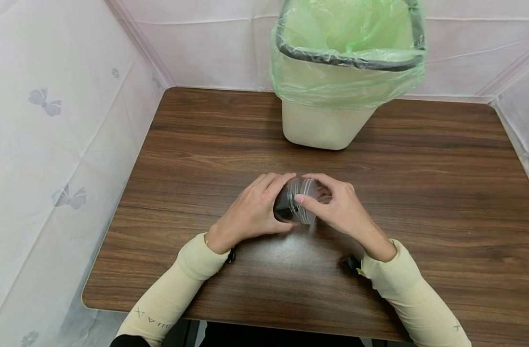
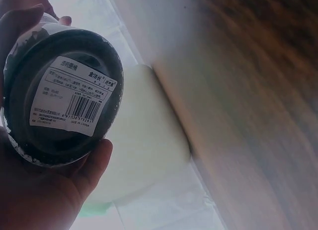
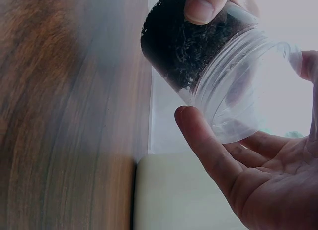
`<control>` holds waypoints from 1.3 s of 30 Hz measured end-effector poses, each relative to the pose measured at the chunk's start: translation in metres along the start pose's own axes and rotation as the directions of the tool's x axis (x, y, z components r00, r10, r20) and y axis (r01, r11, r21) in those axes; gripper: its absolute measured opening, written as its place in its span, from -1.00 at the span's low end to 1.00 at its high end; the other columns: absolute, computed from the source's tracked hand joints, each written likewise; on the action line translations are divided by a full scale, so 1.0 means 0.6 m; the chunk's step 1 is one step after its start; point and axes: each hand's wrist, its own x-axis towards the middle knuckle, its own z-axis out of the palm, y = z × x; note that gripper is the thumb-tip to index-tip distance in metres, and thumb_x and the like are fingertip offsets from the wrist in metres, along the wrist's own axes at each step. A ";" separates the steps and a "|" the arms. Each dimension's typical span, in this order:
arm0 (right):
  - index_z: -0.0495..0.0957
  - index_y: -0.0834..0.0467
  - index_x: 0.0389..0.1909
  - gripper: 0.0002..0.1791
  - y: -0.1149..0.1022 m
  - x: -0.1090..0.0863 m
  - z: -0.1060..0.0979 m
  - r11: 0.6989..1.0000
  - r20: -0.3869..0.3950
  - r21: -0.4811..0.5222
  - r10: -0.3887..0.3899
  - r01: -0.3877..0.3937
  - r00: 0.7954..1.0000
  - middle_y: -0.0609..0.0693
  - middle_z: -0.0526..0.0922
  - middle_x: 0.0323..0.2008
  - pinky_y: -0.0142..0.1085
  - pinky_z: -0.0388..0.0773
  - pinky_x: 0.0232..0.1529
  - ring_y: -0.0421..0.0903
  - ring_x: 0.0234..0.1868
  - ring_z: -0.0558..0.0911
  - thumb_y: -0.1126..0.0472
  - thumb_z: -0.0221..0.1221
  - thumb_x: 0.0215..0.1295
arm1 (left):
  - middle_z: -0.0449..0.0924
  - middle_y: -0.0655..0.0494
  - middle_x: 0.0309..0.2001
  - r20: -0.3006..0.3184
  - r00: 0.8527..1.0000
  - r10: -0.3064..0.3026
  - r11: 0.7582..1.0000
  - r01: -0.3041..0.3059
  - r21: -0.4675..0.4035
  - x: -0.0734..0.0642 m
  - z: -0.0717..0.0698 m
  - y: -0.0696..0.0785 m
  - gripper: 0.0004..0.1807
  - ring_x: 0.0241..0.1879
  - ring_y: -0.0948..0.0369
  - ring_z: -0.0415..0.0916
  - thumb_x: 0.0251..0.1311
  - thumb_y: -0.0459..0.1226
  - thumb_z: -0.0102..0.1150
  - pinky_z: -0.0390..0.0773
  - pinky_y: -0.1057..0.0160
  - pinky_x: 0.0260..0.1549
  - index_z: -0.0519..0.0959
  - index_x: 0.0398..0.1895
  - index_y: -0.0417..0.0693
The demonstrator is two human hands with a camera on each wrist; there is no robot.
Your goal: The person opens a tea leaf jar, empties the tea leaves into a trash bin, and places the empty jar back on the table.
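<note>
A clear plastic jar (image 1: 286, 204) with dark, flaky contents is held tilted on its side above the table. My left hand (image 1: 256, 207) grips its body. At the jar's other end, my right hand (image 1: 340, 202) holds the clear screw lid (image 1: 309, 200) between thumb and fingers. The right wrist view shows the dark flakes (image 3: 181, 51) packed toward the base, with the see-through lid (image 3: 238, 101) at the near end. A white label (image 2: 72, 96) with a barcode covers part of the jar's bottom in the left wrist view.
Behind the hands, a cream bin (image 1: 325, 126) lined with a green bag (image 1: 347, 86) stands at the back of the brown wooden table (image 1: 195, 144). White sheeting (image 1: 52, 154) hangs along the left and back sides.
</note>
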 end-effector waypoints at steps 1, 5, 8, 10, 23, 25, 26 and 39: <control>0.58 0.13 0.20 -0.45 0.000 -0.001 0.000 1.000 -0.002 0.000 -0.002 0.002 1.000 0.02 0.72 -0.14 -0.15 0.66 -0.29 -0.13 -0.26 0.71 -0.01 0.39 0.24 | 0.54 0.02 0.06 0.001 1.000 0.000 1.000 0.000 0.000 0.000 0.000 0.000 0.03 0.01 0.12 0.50 -0.25 0.05 0.58 0.48 0.18 0.09 0.39 0.36 -0.13; 0.58 0.15 0.21 -0.43 0.000 -0.002 -0.002 1.000 -0.009 -0.001 -0.005 0.005 1.000 0.05 0.73 -0.13 -0.15 0.67 -0.26 -0.11 -0.25 0.72 0.00 0.39 0.23 | 0.54 0.03 0.04 -0.001 1.000 -0.002 1.000 0.002 -0.002 0.001 0.000 0.000 0.03 0.00 0.13 0.49 -0.25 0.05 0.58 0.49 0.18 0.07 0.39 0.36 -0.13; 0.57 0.15 0.21 -0.43 0.001 -0.004 -0.003 1.000 -0.015 0.003 0.000 0.000 1.000 0.09 0.72 -0.10 -0.14 0.68 -0.23 -0.08 -0.23 0.73 0.01 0.40 0.23 | 0.53 0.03 0.03 -0.001 1.000 -0.006 1.000 0.006 -0.007 0.001 -0.001 0.000 0.04 -0.01 0.13 0.49 -0.24 0.06 0.58 0.50 0.17 0.05 0.38 0.37 -0.13; 0.57 0.15 0.22 -0.43 0.002 -0.005 -0.004 1.000 -0.016 0.009 0.005 -0.005 1.000 0.12 0.70 -0.07 -0.12 0.68 -0.21 -0.06 -0.22 0.74 0.02 0.39 0.23 | 0.53 0.03 0.04 0.000 1.000 -0.009 1.000 0.009 -0.009 0.001 -0.001 0.000 0.04 -0.01 0.13 0.49 -0.24 0.07 0.58 0.50 0.17 0.04 0.38 0.38 -0.12; 0.57 0.16 0.19 -0.47 0.007 -0.011 -0.009 0.999 -0.029 0.040 0.014 -0.013 0.999 0.11 0.67 0.03 -0.18 0.68 -0.20 -0.05 -0.19 0.74 0.05 0.39 0.24 | 0.54 0.00 0.06 -0.002 1.000 -0.022 1.000 0.022 -0.010 0.005 -0.003 -0.002 0.05 0.01 0.12 0.49 -0.23 0.11 0.58 0.51 0.13 0.05 0.38 0.37 -0.13; 0.57 0.19 0.18 -0.47 0.009 -0.012 -0.010 0.999 -0.032 0.038 0.012 -0.011 0.999 0.11 0.67 0.05 -0.20 0.68 -0.21 -0.05 -0.21 0.75 0.06 0.38 0.25 | 0.54 0.00 0.07 -0.004 1.000 -0.023 1.000 0.023 -0.017 0.005 -0.005 -0.003 0.05 0.01 0.12 0.49 -0.23 0.12 0.58 0.52 0.13 0.05 0.38 0.37 -0.13; 0.57 0.20 0.18 -0.48 0.010 -0.013 -0.010 0.999 -0.033 0.034 0.012 -0.010 0.999 0.10 0.67 0.05 -0.20 0.68 -0.21 -0.06 -0.22 0.75 0.06 0.38 0.25 | 0.54 0.00 0.07 -0.004 1.000 -0.024 1.000 0.023 -0.020 0.005 -0.006 -0.003 0.05 0.02 0.12 0.49 -0.23 0.12 0.58 0.52 0.13 0.06 0.38 0.37 -0.14; 0.65 0.10 0.09 -0.55 0.017 -0.017 -0.011 0.989 -0.089 -0.113 -0.110 0.100 0.990 -0.09 0.66 -0.17 -0.12 0.59 -0.33 -0.12 -0.27 0.59 0.05 0.41 0.20 | 0.54 0.01 0.04 -0.006 0.999 -0.047 0.998 0.047 -0.029 0.005 -0.011 -0.004 0.07 -0.01 0.12 0.48 -0.25 0.13 0.59 0.52 0.11 0.03 0.39 0.37 -0.15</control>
